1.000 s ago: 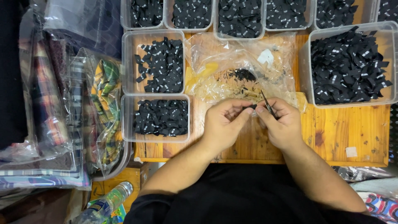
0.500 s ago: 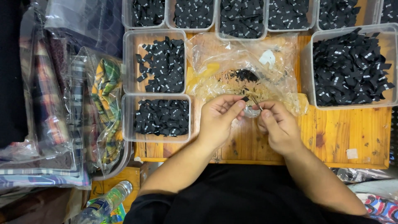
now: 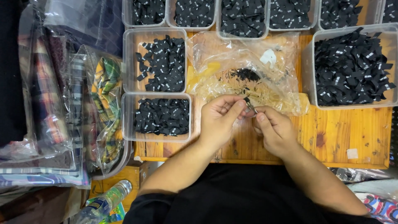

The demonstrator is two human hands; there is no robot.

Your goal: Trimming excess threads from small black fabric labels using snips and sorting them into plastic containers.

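My left hand [image 3: 219,120] and my right hand [image 3: 274,129] meet over the wooden table [image 3: 331,137], fingertips together on a small black label [image 3: 248,103] with a thin metal piece. Both pinch it just in front of a crumpled clear plastic bag [image 3: 244,70] that holds a small heap of black bits. A clear tub of black labels [image 3: 159,116] sits just left of my left hand.
More clear tubs of black labels stand around: one at the left [image 3: 159,62], a big one at the right [image 3: 352,68], a row along the back [image 3: 242,16]. Bagged plaid fabrics [image 3: 74,108] pile up at far left. A plastic bottle [image 3: 103,203] lies below.
Both hands have shifted slightly left and toward the bag, and the fingertips have closed tighter around the small label.
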